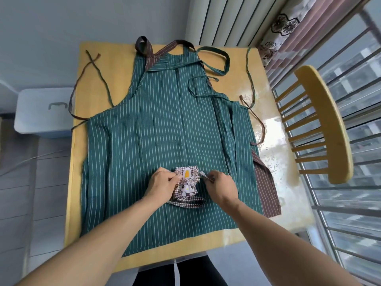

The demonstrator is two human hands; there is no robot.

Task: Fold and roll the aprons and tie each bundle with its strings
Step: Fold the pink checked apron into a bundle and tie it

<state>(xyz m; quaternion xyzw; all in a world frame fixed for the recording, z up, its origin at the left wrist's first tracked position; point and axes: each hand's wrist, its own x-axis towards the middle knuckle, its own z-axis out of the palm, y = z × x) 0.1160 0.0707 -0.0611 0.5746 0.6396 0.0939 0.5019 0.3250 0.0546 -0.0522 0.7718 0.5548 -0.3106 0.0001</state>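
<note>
A small rolled bundle of brown-checked apron (188, 183) with a cartoon patch lies on top of a green striped apron (165, 131) spread flat over the table. My left hand (162, 183) presses the bundle's left side and pinches a string there. My right hand (221, 185) pinches the other checked string just right of the bundle. A loop of checked strap (186, 202) trails out below the bundle. A brown striped apron (267, 188) pokes out from under the green one at the right edge and at the top.
The yellow table (103, 65) has apron strings draped over its left and right edges. A wooden chair (321, 122) stands close at the right, by window bars. A white lidded bin (44, 111) sits on the floor at the left.
</note>
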